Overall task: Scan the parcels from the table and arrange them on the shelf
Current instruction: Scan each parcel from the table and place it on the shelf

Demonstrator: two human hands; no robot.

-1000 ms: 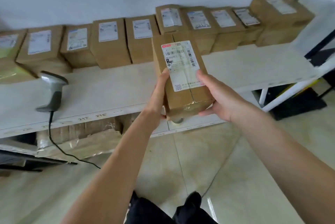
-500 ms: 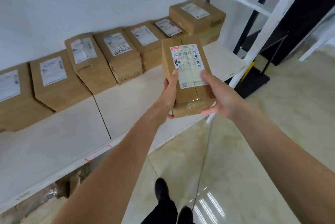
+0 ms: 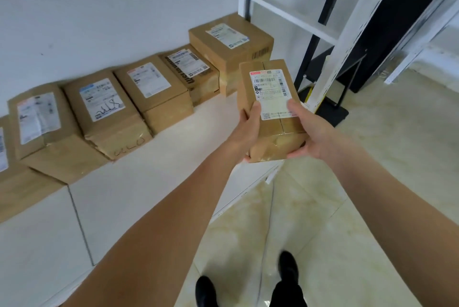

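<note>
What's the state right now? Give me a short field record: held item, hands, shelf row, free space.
held item: cardboard parcel, label side up, above the shelf's front right corner
left hand: grips the parcel's left edge, thumb on top
right hand: grips the right edge, thumb on the label
shelf row: parcels lined up along the wall, labels up, ending with the large box at the right
free space: bare white shelf in front of the row
parcel placed: not yet
</note>
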